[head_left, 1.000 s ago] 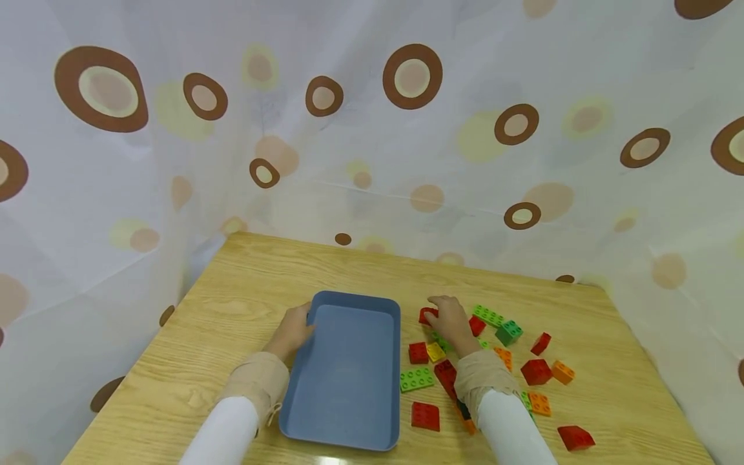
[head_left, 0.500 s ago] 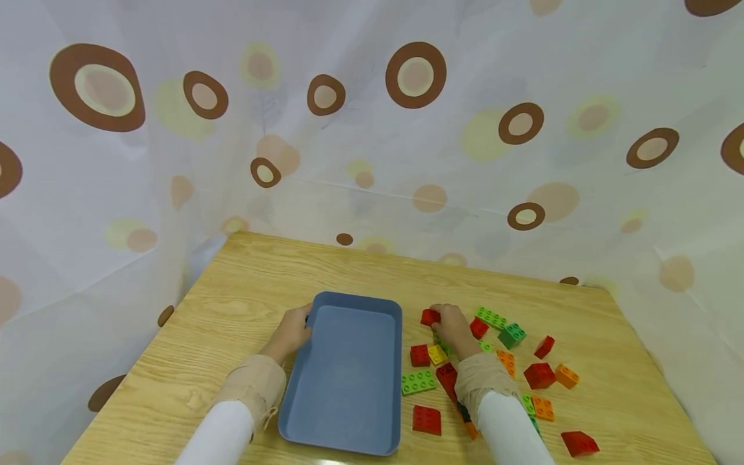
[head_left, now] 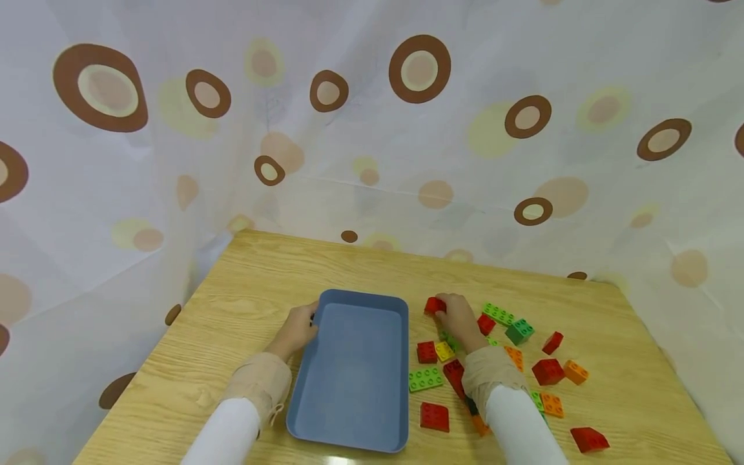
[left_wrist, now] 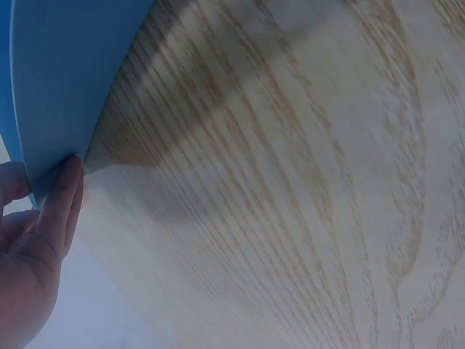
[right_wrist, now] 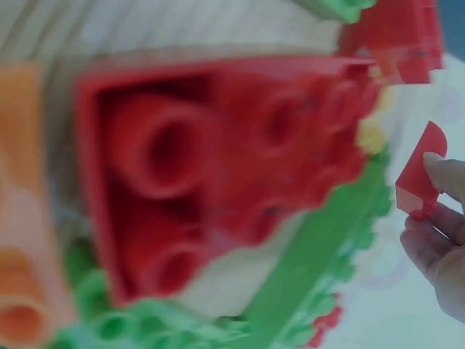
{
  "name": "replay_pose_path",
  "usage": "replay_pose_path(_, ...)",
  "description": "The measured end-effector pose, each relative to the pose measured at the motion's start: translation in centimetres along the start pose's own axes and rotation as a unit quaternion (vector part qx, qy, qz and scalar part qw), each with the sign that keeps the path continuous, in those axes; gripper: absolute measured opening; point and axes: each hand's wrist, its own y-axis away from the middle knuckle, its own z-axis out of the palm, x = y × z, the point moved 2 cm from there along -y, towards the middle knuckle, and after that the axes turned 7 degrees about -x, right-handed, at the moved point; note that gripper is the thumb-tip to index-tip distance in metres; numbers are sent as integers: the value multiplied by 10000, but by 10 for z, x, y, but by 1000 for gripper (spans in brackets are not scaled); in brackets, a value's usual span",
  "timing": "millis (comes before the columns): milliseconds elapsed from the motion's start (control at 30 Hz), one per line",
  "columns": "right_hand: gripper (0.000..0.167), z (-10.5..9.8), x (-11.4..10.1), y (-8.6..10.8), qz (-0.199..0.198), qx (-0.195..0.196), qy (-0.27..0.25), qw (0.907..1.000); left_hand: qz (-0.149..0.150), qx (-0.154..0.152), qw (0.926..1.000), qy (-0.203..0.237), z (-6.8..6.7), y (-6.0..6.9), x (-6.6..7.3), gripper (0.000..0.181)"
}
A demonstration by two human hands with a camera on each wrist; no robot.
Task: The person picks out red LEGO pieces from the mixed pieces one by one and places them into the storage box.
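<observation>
In the head view my left hand (head_left: pixel 296 330) grips the left wall of a blue-grey tray (head_left: pixel 351 381), with the thumb over the rim. The left wrist view shows fingers of the left hand (left_wrist: pixel 36 243) along the outside of the tray wall (left_wrist: pixel 76 73). Right of the tray's far corner, my right hand (head_left: pixel 460 320) pinches a red toy brick (head_left: pixel 432 305). Seen from the right wrist, that brick (right_wrist: pixel 420 171) has a rounded end and sits between thumb and fingers. No bricks lie in the tray.
Loose toy bricks lie right of the tray: a light green plate (head_left: pixel 425 379), a yellow brick (head_left: pixel 444 351), a red brick (head_left: pixel 434 416), a dark green brick (head_left: pixel 520 331) and several more. A patterned curtain (head_left: pixel 360 129) hangs behind the wooden table (head_left: pixel 279 258).
My right hand has closed its fingers on the red brick and raised it slightly. The left hand keeps its grip on the tray. The head view has shifted a little.
</observation>
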Motion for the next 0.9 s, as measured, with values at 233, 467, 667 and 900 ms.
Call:
replay_pose_path(233,36,-7,-42,-15,-536,306,-111,9980,28,29,10000,-18,-4,1,-2,55)
replay_pose_path(467,33,0,-96,-25,-1070,204,-154,9939,76,41,10000,-41,-2,0,-5,54)
replay_pose_path(667,32,14,-132,-30,-1441,-115,-134,9894,-101,-94,9999,89,-1,-1,-6,54)
replay_pose_path(900,32,31,-157,-34,-1610,-450,20,9859,25,-88,9999,136,-3,-3,-6,56)
